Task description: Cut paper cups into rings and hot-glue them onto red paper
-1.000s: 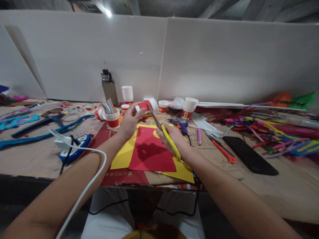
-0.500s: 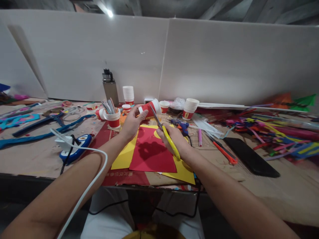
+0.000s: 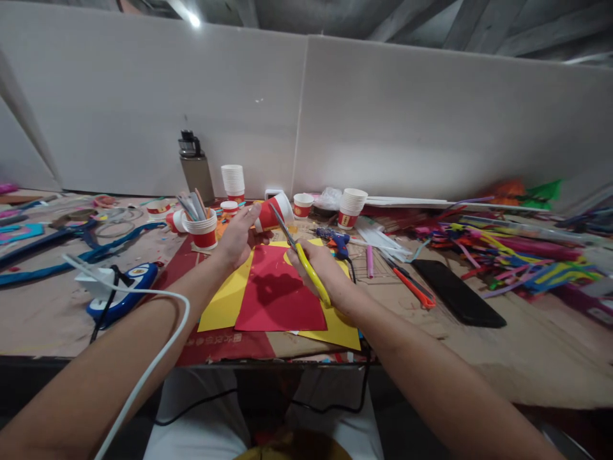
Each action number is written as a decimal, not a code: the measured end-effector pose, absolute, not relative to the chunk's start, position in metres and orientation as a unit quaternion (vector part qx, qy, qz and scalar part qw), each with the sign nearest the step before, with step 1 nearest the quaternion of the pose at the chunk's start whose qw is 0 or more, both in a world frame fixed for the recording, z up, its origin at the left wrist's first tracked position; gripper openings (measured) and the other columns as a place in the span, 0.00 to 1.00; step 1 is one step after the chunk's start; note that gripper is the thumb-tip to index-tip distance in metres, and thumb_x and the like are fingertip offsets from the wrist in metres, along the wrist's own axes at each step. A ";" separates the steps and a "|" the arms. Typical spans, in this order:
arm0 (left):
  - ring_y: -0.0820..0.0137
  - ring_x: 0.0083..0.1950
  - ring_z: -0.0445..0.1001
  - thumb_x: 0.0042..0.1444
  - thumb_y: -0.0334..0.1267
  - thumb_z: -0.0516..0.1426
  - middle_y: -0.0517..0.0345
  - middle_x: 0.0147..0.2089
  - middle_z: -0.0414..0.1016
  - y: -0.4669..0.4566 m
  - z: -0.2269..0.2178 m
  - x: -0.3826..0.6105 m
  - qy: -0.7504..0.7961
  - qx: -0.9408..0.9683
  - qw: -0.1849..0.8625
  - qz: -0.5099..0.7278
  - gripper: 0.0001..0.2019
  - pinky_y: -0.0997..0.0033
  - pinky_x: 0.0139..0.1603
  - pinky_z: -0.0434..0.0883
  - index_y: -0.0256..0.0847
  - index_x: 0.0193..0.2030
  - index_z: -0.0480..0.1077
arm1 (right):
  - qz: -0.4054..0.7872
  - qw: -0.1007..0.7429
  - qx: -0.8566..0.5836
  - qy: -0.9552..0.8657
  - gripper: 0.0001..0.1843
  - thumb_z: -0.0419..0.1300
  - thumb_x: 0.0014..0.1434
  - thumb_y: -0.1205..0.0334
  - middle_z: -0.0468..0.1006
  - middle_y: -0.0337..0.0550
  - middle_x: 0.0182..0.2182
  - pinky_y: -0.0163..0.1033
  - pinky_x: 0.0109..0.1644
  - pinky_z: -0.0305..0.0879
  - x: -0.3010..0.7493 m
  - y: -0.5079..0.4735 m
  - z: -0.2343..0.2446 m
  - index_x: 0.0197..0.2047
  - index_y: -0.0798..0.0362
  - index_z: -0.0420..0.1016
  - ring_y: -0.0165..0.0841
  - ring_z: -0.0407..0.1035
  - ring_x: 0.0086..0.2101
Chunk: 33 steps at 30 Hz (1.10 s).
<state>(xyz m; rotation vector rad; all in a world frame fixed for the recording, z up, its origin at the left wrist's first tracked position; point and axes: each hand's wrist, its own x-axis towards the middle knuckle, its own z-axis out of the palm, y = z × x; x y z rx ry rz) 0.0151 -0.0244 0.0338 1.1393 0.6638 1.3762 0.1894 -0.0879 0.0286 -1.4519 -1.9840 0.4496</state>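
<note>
My left hand (image 3: pixel 241 235) is closed around a red and white paper cup (image 3: pixel 269 214), held tilted above the table with its rim toward the right. In my right hand (image 3: pixel 320 267) is a pair of scissors with yellow handles (image 3: pixel 312 276). Their dark blades (image 3: pixel 283 227) point up and left, crossing in front of the cup near its rim; whether they touch it I cannot tell. Below both hands a red sheet of paper (image 3: pixel 282 300) lies over yellow sheets (image 3: pixel 221 305), with the hands' shadow on it.
Left of my hands stands a cup of pens (image 3: pixel 203 237), with a blue power strip (image 3: pixel 125 295) nearer me. A blue glue gun (image 3: pixel 338 243), a red-handled cutter (image 3: pixel 414 287), a black phone (image 3: pixel 457 292) and coloured strips (image 3: pixel 531 255) lie to the right. Stacked cups (image 3: pixel 352 207) stand behind.
The whole view has shifted, so everything sits further left in the picture. My left fingers have changed position on the cup, and the cup seems slightly turned. The scissors stay beside it.
</note>
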 end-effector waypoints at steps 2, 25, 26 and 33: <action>0.73 0.24 0.71 0.51 0.54 0.62 0.59 0.28 0.72 -0.024 0.034 0.015 0.283 0.487 0.581 0.587 0.20 0.75 0.20 0.65 0.38 0.38 0.66 | 0.164 0.315 -0.551 -0.755 0.10 0.53 0.59 0.56 0.67 0.35 0.22 0.34 0.29 0.51 0.189 -0.088 0.029 0.29 0.50 0.63 0.29 0.61 0.25; 0.73 0.30 0.74 0.50 0.47 0.64 0.54 0.41 0.74 -0.024 0.035 0.011 0.278 0.556 0.502 0.601 0.20 0.75 0.27 0.69 0.41 0.47 0.68 | 0.249 0.327 -0.529 -0.742 0.18 0.52 0.61 0.43 0.69 0.36 0.24 0.32 0.27 0.53 0.191 -0.093 0.035 0.33 0.49 0.63 0.28 0.62 0.24; 0.74 0.30 0.74 0.50 0.46 0.64 0.54 0.42 0.74 -0.024 0.035 0.011 0.280 0.560 0.495 0.603 0.20 0.74 0.27 0.69 0.41 0.47 0.69 | 0.252 0.327 -0.531 -0.740 0.18 0.52 0.61 0.43 0.69 0.36 0.24 0.32 0.26 0.54 0.191 -0.094 0.035 0.33 0.49 0.63 0.28 0.62 0.24; 0.73 0.31 0.74 0.50 0.47 0.64 0.54 0.42 0.75 -0.024 0.034 0.012 0.283 0.559 0.496 0.601 0.20 0.74 0.27 0.69 0.41 0.47 0.68 | 0.235 0.344 -0.559 -0.717 0.16 0.49 0.63 0.45 0.71 0.38 0.24 0.33 0.26 0.54 0.186 -0.093 0.027 0.35 0.49 0.65 0.30 0.63 0.23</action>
